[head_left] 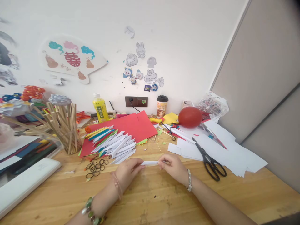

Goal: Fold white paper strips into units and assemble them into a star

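Between my two hands a narrow folded strip of white paper (pixel 150 163) is stretched level above the wooden table. My left hand (pixel 129 168) pinches its left end, and my right hand (pixel 171 165) pinches its right end; both ends are hidden by the fingers. Just beyond my left hand lies a pile of folded white paper strips (pixel 123 143), with some coloured folded strips (pixel 99 132) beside it on red paper sheets (pixel 126 123). Several black rubber bands (pixel 95 167) lie to the left of my left hand. Black-handled scissors (pixel 211 162) rest to the right of my right hand.
Wooden sticks (pixel 67 131) stand in a container at left, near a long white box-like object (pixel 30 184). At the back are a yellow drink bottle (pixel 100 107), a lidded paper cup (pixel 162 106) and a red balloon (pixel 190 117). White paper sheets (pixel 234 156) spread at right.
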`<act>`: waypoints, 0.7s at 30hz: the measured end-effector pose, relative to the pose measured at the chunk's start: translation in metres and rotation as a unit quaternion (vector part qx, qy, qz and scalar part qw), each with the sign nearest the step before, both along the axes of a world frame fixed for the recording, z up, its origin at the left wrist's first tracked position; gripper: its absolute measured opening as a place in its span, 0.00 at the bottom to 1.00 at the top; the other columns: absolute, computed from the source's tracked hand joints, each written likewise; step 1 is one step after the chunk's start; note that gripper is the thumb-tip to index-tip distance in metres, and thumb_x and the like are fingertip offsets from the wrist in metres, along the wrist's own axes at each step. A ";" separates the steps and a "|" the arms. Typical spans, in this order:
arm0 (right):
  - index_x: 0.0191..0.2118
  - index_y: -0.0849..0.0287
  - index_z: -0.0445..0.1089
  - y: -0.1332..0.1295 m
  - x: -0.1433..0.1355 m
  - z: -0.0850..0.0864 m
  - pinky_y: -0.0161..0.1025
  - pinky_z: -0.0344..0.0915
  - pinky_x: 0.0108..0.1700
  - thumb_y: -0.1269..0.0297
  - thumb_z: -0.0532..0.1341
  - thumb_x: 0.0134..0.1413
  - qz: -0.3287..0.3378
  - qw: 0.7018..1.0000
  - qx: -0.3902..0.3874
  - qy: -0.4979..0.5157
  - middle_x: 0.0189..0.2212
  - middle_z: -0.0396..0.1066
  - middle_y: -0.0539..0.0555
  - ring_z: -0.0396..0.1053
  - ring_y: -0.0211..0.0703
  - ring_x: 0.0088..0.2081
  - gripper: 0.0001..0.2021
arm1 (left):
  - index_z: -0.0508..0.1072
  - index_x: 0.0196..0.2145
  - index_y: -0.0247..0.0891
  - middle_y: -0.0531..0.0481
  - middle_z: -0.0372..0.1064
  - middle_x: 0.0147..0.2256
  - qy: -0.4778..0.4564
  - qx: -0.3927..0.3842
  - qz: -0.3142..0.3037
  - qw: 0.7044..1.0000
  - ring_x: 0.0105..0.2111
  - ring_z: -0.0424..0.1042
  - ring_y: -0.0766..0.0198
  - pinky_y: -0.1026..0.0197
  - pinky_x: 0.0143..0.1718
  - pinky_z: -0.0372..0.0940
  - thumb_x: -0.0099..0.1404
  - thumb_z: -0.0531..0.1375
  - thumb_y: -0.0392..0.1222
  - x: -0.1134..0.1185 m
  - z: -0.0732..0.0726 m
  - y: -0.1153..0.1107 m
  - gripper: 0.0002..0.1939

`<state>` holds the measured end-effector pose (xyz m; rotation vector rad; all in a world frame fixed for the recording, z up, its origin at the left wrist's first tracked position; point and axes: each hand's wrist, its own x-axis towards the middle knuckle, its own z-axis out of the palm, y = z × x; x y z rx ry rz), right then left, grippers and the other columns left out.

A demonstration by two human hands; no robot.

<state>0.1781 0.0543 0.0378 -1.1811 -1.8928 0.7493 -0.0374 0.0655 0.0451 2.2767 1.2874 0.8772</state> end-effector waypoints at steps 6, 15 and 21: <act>0.36 0.57 0.69 -0.007 -0.012 0.005 0.39 0.59 0.37 0.65 0.58 0.51 0.056 0.980 0.124 -0.145 0.31 0.72 0.53 0.65 0.44 0.34 0.06 | 0.72 0.29 0.41 0.52 0.72 0.23 0.031 0.075 -0.042 0.996 0.24 0.70 0.66 0.67 0.29 0.64 0.63 0.49 0.47 0.007 -0.014 -0.005 0.15; 0.27 0.60 0.70 -0.009 -0.014 0.003 0.31 0.59 0.29 0.61 0.56 0.54 0.064 0.997 -0.048 0.024 0.23 0.70 0.50 0.65 0.35 0.25 0.11 | 0.70 0.31 0.38 0.50 0.73 0.27 0.067 0.155 -0.076 0.983 0.26 0.70 0.67 0.67 0.30 0.65 0.67 0.45 0.46 0.008 -0.013 -0.011 0.18; 0.28 0.62 0.71 -0.008 -0.015 0.000 0.30 0.57 0.25 0.55 0.57 0.52 0.073 0.989 -0.098 0.083 0.23 0.70 0.50 0.60 0.32 0.21 0.15 | 0.67 0.30 0.37 0.51 0.71 0.25 0.057 0.227 -0.091 0.968 0.25 0.69 0.68 0.68 0.27 0.64 0.67 0.45 0.42 0.008 -0.012 -0.011 0.15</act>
